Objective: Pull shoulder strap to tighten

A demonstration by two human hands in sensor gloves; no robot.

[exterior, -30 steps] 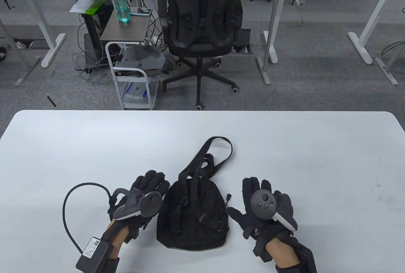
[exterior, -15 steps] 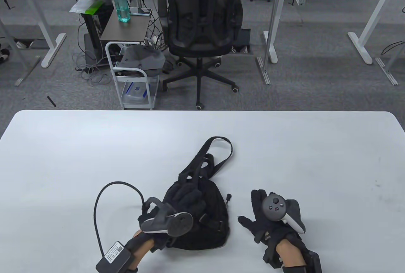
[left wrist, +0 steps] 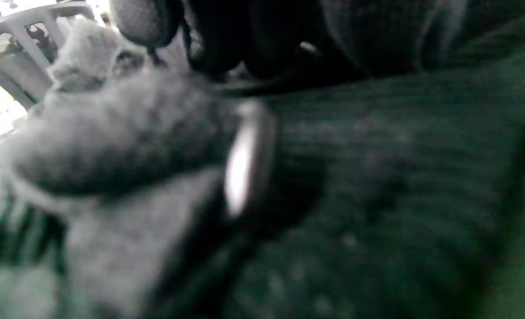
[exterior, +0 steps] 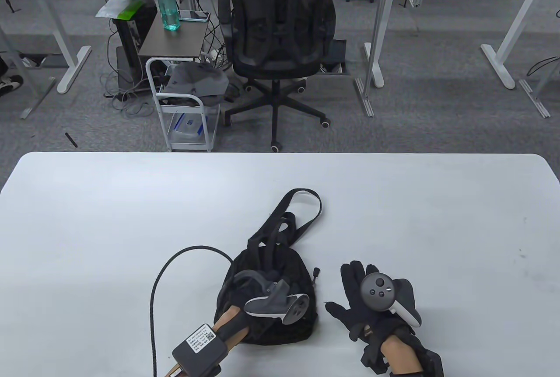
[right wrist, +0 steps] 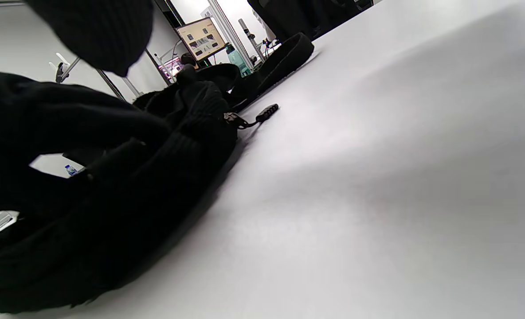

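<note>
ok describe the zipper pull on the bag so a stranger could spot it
Find the black backpack near the front edge of the white table. At its right side, the zipper pull lies on the table: a short black tab, far smaller than the straps.

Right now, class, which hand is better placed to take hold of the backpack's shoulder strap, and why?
The left hand: it lies over the backpack, on its strap side. The right hand rests flat on the table beside the bag, fingers spread, apart from it.
</note>
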